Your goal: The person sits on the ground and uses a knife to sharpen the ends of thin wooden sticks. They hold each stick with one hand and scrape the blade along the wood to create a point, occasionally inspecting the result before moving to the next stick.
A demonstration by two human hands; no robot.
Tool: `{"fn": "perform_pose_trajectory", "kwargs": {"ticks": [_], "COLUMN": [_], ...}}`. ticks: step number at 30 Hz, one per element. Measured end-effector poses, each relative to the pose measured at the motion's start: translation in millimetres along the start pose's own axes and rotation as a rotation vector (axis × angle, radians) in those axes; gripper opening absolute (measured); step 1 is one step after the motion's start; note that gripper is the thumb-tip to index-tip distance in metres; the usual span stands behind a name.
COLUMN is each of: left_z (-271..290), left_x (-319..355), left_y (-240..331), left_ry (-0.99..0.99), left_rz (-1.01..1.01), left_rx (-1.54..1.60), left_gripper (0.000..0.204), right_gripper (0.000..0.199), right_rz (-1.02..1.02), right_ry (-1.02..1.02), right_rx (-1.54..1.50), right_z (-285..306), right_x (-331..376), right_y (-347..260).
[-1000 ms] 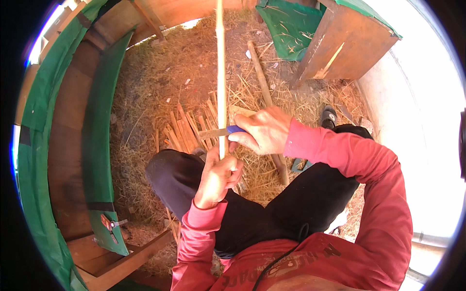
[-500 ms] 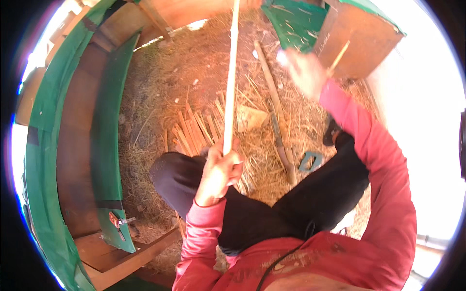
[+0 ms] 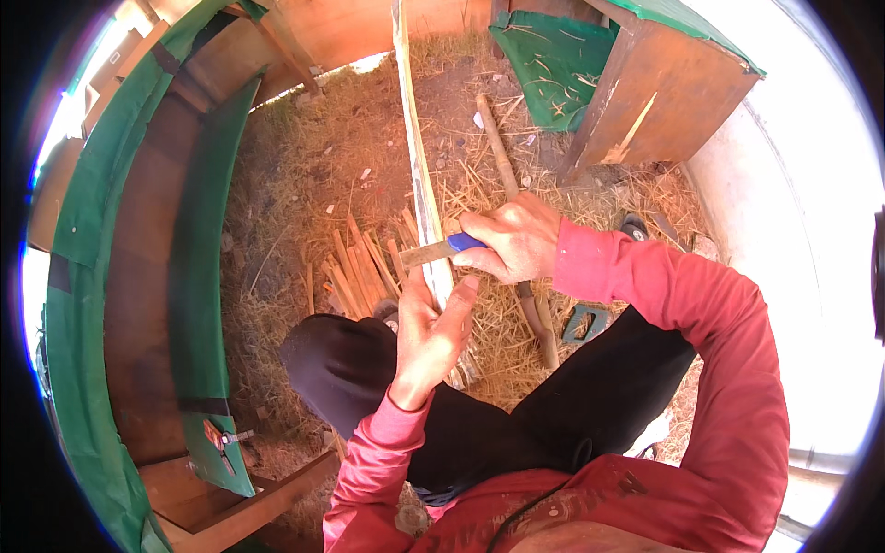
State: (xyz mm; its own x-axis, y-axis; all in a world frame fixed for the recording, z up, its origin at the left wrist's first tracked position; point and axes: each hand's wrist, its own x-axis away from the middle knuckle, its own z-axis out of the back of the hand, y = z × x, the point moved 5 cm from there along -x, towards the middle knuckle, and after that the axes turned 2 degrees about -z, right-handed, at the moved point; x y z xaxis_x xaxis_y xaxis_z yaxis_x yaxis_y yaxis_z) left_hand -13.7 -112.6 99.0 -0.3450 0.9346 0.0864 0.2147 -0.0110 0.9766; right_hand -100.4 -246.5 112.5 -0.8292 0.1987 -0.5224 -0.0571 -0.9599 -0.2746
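My left hand (image 3: 431, 336) is closed around the lower end of a long, pale wooden stick (image 3: 417, 147), which slants up and away from me past the top edge. My right hand (image 3: 516, 238) grips a knife (image 3: 426, 253) by its blue handle. The blade lies flat-looking across the stick, just above my left fingers, and points to the left. Dark streaks run along the stick's face near the blade. My left thumb rests against the stick's side.
Several split wood pieces (image 3: 355, 267) lie in front of my left knee. Beyond my hands a long pole (image 3: 498, 147) lies on straw. A green-grey piece with a rectangular hole (image 3: 585, 323) is by my right leg. Green-covered benches (image 3: 198, 276) stand left, a wooden box (image 3: 673, 83) right.
My right hand has come in from the far right to the stick, and its knife now shows clearly across it. The stick leans more to the left and its face has turned.
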Motion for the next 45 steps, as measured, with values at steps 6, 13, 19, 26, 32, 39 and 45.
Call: {"fn": "perform_pose_trajectory", "kwargs": {"ticks": [6,13,19,26,32,39,45], "left_z": [16.4,16.8,18.9,11.2,3.5,15.8,4.9], "left_x": [-12.8,11.0,-0.6,-1.5,-6.8,3.7,13.1], "left_y": [-1.1,-1.0,-1.4,-18.3,-14.5,-18.6,-14.8], "left_ry": [0.024,-0.112,-0.079,-0.001,-0.089,0.012,0.011], "left_rz": [0.060,0.045,0.114,0.092,0.104,0.081,0.117], "left_rx": [0.095,0.188,0.349,0.279,0.361,0.143,0.126], "left_gripper": [0.025,0.017,0.017,0.020,0.017,0.019,0.019], "right_gripper": [0.053,0.042,0.042,0.043,0.045,0.053,0.040], "right_rz": [0.018,-0.662,-0.264,-0.090,-0.502,-0.448,-0.073], "right_ry": [0.085,0.162,-0.102,-0.066,-0.189,0.226,-0.096], "right_rx": [0.250,0.396,-0.207,0.226,0.411,0.103,-0.030], "right_z": [-18.8,88.0,28.4,6.2,4.3,68.2,3.1], "right_x": [-16.1,-36.7,-21.2,-8.5,-12.9,1.9,5.8], "right_y": [16.0,151.2,10.1,-1.0,114.8,85.9,-6.3]}}
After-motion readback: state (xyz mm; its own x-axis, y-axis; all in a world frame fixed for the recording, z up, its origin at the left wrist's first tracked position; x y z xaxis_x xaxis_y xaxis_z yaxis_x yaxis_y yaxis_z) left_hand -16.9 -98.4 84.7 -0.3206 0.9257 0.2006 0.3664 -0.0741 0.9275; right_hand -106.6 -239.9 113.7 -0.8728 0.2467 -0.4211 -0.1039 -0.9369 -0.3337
